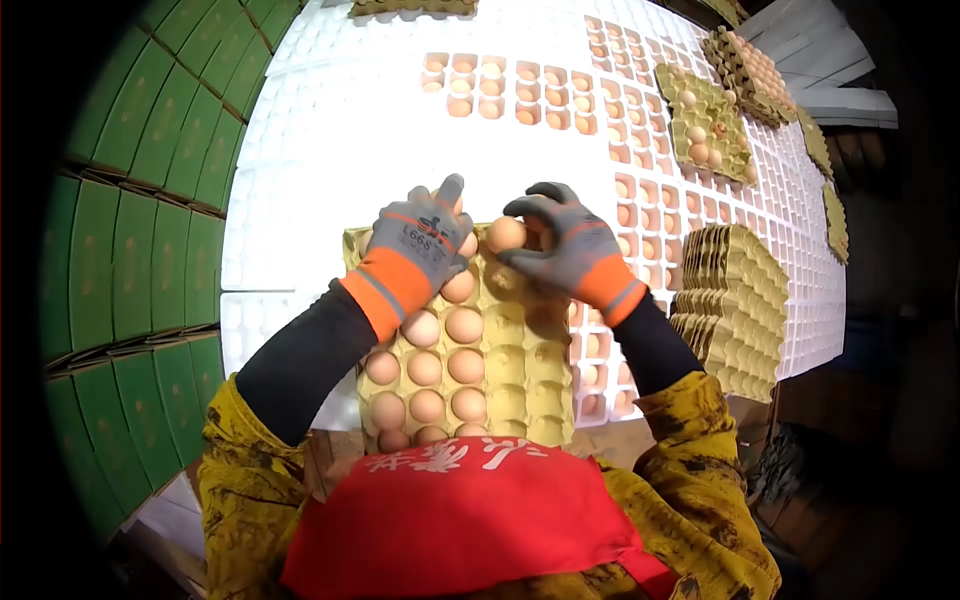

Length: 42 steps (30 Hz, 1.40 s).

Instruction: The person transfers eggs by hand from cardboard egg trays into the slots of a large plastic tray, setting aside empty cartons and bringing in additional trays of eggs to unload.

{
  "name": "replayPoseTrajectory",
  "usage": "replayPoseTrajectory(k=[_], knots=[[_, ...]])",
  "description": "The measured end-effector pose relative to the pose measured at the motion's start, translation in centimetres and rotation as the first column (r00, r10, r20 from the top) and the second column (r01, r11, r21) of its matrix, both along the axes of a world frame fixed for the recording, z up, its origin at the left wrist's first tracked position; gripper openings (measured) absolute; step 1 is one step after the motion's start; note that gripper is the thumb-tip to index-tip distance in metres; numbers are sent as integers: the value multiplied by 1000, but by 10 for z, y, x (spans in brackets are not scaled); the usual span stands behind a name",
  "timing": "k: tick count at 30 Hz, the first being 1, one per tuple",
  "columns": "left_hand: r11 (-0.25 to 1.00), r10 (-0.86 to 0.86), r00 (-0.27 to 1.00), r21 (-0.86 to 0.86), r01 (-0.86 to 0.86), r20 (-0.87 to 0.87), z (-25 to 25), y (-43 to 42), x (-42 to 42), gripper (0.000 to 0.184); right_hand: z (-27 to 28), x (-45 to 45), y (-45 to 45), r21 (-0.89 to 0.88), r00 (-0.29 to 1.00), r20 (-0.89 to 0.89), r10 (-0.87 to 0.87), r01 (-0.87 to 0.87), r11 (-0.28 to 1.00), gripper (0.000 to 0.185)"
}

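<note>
A yellow egg tray [508,365] lies in front of me, with rows of brown eggs [425,368] on its left side and bare cups on its right. My left hand [425,235], in a grey and orange glove, is over the tray's upper left, its fingers curled around eggs they partly hide. At the top of the tray, my right hand [568,240], gloved alike, has its thumb and fingers around a brown egg [506,234]. Another egg shows partly between its fingers and palm.
White foam trays [290,180] cover the table, several cups holding eggs. On the right stand stacked yellow trays [735,300], a yellow tray with a few eggs [705,125] and a fuller egg stack [755,75]. Green boxes [130,260] line the left.
</note>
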<state>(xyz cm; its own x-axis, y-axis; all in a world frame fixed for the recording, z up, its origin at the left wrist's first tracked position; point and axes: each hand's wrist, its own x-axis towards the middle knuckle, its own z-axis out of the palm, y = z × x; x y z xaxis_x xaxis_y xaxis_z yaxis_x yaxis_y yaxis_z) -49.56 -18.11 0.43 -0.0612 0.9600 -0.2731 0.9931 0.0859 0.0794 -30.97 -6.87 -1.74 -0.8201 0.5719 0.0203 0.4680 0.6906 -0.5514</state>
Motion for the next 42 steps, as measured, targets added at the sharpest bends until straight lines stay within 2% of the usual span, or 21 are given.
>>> replayPoseTrajectory(k=[2,5,6,7,9,11,15,17,19,21,23,27,28,30,31,33,34,36,37,39,42], knots=[[997,-52,998,-61,54,45,12,4,-5,30,3,12,21,-348,964,-231,-129,42,936,49],[988,-3,855,132,-77,519,7,-1,-44,34,-2,23,68,-725,921,-133,-367,162,670,48],[972,55,729,130,-195,683,6,7,-56,38,-15,21,83,-733,901,-169,-398,155,662,49],[921,-14,702,283,-268,712,-5,21,-70,36,-19,14,97,-691,903,-101,-418,239,682,51],[844,251,397,1,-536,883,-15,55,-84,37,-44,-6,124,-661,892,-96,-442,274,698,54],[840,98,653,290,-459,751,-74,101,-104,38,-86,-28,151,-248,926,-91,-366,335,909,58],[867,148,904,388,-314,400,-125,170,-84,41,-110,-68,163,175,920,158,-359,331,927,51],[941,227,951,207,-269,208,-135,186,-81,42,-132,-67,172,165,930,51,-363,351,922,46],[976,165,985,135,-169,42,-140,187,-83,41,-137,-57,182,-142,897,-227,-380,356,924,37],[990,90,994,113,-83,-58,-143,178,-86,43,-125,-45,182,-655,798,-140,-586,370,659,28],[995,45,993,98,-34,-109,-143,169,-88,43,-134,-35,189,-627,830,-113,-546,366,687,28],[911,95,970,374,-175,222,-148,166,-107,42,-159,-20,210,-688,662,-384,-643,259,677,30],[787,64,960,578,-216,272,-163,167,-116,46,-163,-19,211,-591,634,-453,-627,313,743,30],[793,49,972,583,-178,230,-188,164,-137,49,-178,-16,218,-277,665,-585,-465,374,885,34],[842,56,984,521,-139,172,-194,161,-141,49,-186,-13,221,69,797,-545,-262,354,933,36],[843,-8,999,537,-14,38,-204,153,-145,48,-193,0,217,296,930,-340,-141,248,922,35],[846,-34,999,531,42,-24,-200,145,-140,48,-187,3,209,162,879,-426,-216,308,937,36],[805,-40,992,592,-38,118,-173,131,-144,44,-163,12,187,-33,767,-513,-385,430,902,37],[781,-57,974,618,-93,219,-150,121,-147,42,-135,15,164,-396,641,-576,-507,324,859,36],[792,-57,668,441,-422,742,-105,83,-145,37,-91,31,129,-475,627,-578,-522,261,840,34],[825,39,659,348,-446,751,-20,2,-111,32,-29,46,54,-490,775,-450,-443,200,849,31]])
